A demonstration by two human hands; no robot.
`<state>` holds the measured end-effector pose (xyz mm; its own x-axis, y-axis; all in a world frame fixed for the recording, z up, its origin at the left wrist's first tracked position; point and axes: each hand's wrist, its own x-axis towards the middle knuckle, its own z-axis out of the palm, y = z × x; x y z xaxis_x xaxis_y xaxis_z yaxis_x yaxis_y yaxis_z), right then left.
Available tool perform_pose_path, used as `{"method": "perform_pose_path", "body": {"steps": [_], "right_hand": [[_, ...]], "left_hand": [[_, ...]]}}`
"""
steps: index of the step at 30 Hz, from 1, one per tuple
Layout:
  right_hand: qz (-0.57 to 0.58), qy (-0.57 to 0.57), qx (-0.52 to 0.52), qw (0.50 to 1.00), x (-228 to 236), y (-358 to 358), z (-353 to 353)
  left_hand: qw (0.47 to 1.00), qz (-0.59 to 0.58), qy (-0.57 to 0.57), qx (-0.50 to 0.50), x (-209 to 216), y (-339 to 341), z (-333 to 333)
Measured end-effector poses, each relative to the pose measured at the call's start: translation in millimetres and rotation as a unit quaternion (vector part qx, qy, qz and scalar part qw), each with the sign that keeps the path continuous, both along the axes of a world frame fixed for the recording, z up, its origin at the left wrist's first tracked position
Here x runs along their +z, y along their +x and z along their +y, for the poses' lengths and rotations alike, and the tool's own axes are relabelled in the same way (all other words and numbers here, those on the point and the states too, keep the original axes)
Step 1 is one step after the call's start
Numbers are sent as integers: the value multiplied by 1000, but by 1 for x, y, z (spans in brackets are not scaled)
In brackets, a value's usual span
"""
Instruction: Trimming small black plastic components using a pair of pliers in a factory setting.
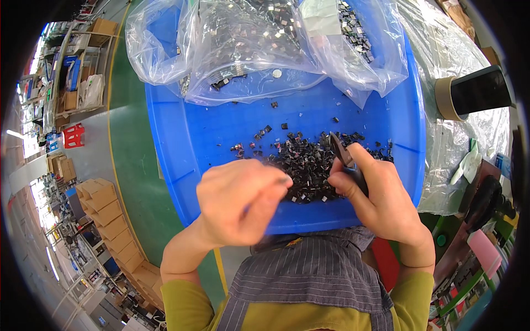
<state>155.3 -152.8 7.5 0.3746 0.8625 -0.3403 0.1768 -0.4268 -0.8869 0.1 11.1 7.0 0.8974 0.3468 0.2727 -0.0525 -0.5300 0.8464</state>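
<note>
My left hand [234, 198] is raised over the near left part of a blue plastic bin [215, 121]. Its thumb and forefinger pinch a small greyish piece [285, 181], too blurred to name. Over the bin's right side, my right hand [381, 190] is wrapped round dark-handled nippers [349, 163], with their jaws pointing away from me. Beneath and between both hands lies a heap of small black parts [309, 165], some with shiny metal faces. A few loose black bits are scattered farther back on the bin's floor.
Clear plastic bags [248, 49] full of small metallic parts lie across the bin's far end. To the right, a tape roll [444, 98] with a dark phone-like object [480, 92] rests on plastic sheeting. Stacked cardboard boxes [110, 215] and shelving [83, 71] stand at the left.
</note>
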Motion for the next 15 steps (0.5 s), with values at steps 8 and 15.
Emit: {"method": "perform_pose_path", "body": {"steps": [8, 15], "right_hand": [[-40, 24, 111, 993, -4, -2, 1], [-142, 33, 81, 986, -7, -6, 3]], "left_hand": [[901, 140, -409, 38, 9, 3, 6], [889, 175, -424, 18, 12, 9, 2]]}}
